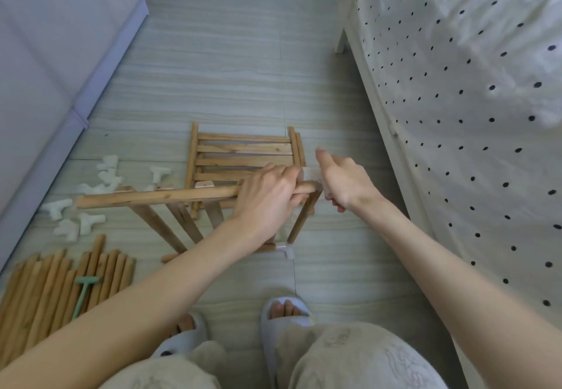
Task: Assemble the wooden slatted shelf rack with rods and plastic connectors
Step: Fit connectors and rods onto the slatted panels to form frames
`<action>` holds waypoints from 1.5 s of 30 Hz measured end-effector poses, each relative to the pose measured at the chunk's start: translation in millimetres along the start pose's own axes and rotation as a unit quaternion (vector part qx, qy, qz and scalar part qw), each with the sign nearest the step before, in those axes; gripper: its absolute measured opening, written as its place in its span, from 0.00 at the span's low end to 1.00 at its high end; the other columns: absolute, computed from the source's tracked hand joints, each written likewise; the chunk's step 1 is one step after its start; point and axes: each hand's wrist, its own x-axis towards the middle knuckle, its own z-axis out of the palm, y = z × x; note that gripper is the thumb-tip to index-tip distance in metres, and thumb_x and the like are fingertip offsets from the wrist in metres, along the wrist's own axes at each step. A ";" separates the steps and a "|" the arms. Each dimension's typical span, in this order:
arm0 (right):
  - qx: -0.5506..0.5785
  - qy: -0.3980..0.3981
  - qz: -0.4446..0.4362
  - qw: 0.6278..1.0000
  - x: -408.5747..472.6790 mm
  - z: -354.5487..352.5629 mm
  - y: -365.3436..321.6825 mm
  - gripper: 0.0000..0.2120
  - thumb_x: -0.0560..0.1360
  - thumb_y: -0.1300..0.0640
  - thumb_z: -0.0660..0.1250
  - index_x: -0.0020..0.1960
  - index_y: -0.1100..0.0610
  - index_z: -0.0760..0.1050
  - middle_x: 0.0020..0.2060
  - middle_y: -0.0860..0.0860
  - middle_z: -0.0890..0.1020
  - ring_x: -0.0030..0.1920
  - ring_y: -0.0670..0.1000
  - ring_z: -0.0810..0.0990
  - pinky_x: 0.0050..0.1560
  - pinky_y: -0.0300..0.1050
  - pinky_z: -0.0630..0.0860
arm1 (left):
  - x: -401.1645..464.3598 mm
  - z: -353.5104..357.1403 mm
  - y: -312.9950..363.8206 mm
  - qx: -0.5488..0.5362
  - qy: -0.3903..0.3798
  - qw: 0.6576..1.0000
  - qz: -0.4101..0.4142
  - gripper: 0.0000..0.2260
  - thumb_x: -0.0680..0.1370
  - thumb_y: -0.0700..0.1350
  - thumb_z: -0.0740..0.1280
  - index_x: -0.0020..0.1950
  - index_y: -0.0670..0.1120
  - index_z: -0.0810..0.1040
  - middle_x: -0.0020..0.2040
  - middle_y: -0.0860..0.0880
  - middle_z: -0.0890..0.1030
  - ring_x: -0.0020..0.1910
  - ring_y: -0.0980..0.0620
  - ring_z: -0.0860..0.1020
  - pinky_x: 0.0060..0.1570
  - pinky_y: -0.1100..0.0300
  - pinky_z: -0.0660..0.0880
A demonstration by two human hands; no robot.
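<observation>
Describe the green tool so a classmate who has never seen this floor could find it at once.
Start at the grey sofa along the left edge and follow the floor toward the person. There a pile of rods lies side by side. The green tool lies on top: the only mint-coloured, T-shaped thing among brown sticks.

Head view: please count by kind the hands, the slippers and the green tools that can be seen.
Hands: 2, left hand gripping the rod, right hand holding a connector
Slippers: 2
Green tool: 1
Total: 5
</observation>
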 end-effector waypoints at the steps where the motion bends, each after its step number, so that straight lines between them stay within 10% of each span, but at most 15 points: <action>1: -0.060 0.023 0.004 0.998 2.9 2.7 -2.4 0.26 0.78 0.40 0.43 0.37 0.54 0.71 0.32 0.54 0.77 0.36 0.57 0.75 0.43 0.48 0.71 | -0.2 0.2 -0.5 0.013 -0.005 1.000 0.014 0.15 0.77 0.54 0.63 0.58 0.46 0.75 0.53 0.49 0.79 0.53 0.49 0.76 0.52 0.56 0.71; 6: -0.101 0.047 0.106 0.988 26.4 14.4 -10.0 0.27 0.79 0.43 0.46 0.60 0.60 0.74 0.55 0.60 0.78 0.54 0.61 0.76 0.52 0.50 0.69 | -2.2 -5.8 -6.4 0.067 -0.035 0.995 0.064 0.15 0.77 0.60 0.59 0.52 0.50 0.74 0.49 0.51 0.81 0.46 0.49 0.79 0.44 0.56 0.66; 14: 0.006 0.070 0.146 0.987 29.4 22.9 -14.0 0.16 0.75 0.52 0.51 0.33 0.57 0.68 0.36 0.57 0.77 0.40 0.60 0.79 0.44 0.51 0.78 | 1.6 -9.1 -20.0 0.054 -0.059 0.995 0.055 0.16 0.77 0.62 0.58 0.53 0.51 0.75 0.47 0.51 0.81 0.45 0.48 0.79 0.37 0.58 0.63; 18: 0.034 0.078 0.150 0.985 36.2 20.5 -8.5 0.16 0.77 0.60 0.48 0.32 0.57 0.65 0.33 0.56 0.74 0.31 0.56 0.75 0.26 0.44 0.72 | 3.3 -8.4 -22.8 0.046 -0.057 0.995 0.066 0.17 0.77 0.61 0.57 0.52 0.49 0.75 0.45 0.50 0.80 0.44 0.46 0.79 0.36 0.57 0.62; 22: 0.054 0.072 0.134 0.987 35.2 26.2 -17.5 0.15 0.77 0.60 0.49 0.34 0.59 0.67 0.40 0.63 0.78 0.45 0.64 0.79 0.44 0.51 0.77 | 3.9 -11.7 -23.2 0.025 -0.048 0.996 0.067 0.18 0.78 0.61 0.56 0.52 0.49 0.76 0.45 0.50 0.81 0.43 0.45 0.79 0.36 0.58 0.61; 26: 0.012 0.076 0.119 0.990 35.4 31.0 -16.2 0.16 0.75 0.56 0.49 0.31 0.59 0.66 0.34 0.59 0.75 0.34 0.61 0.75 0.28 0.43 0.67 | 3.1 -10.4 -26.9 0.011 -0.060 0.996 0.061 0.16 0.78 0.60 0.58 0.51 0.49 0.75 0.46 0.50 0.80 0.43 0.45 0.78 0.35 0.58 0.63; 32: -0.025 0.079 0.101 0.991 40.2 39.2 -31.0 0.17 0.76 0.55 0.50 0.31 0.58 0.63 0.40 0.61 0.74 0.39 0.59 0.69 0.39 0.46 0.65 | -3.2 -8.4 -35.2 0.013 -0.029 0.997 0.073 0.16 0.78 0.59 0.61 0.51 0.47 0.77 0.42 0.49 0.81 0.40 0.46 0.79 0.34 0.59 0.64; 45: 0.008 0.032 0.108 0.994 22.3 29.7 -18.7 0.17 0.76 0.57 0.49 0.32 0.61 0.68 0.31 0.59 0.76 0.20 0.56 0.75 0.22 0.38 0.67 | -14.1 -17.8 -45.6 0.044 0.011 0.997 0.057 0.14 0.76 0.59 0.61 0.51 0.52 0.79 0.40 0.53 0.81 0.30 0.46 0.79 0.27 0.63 0.56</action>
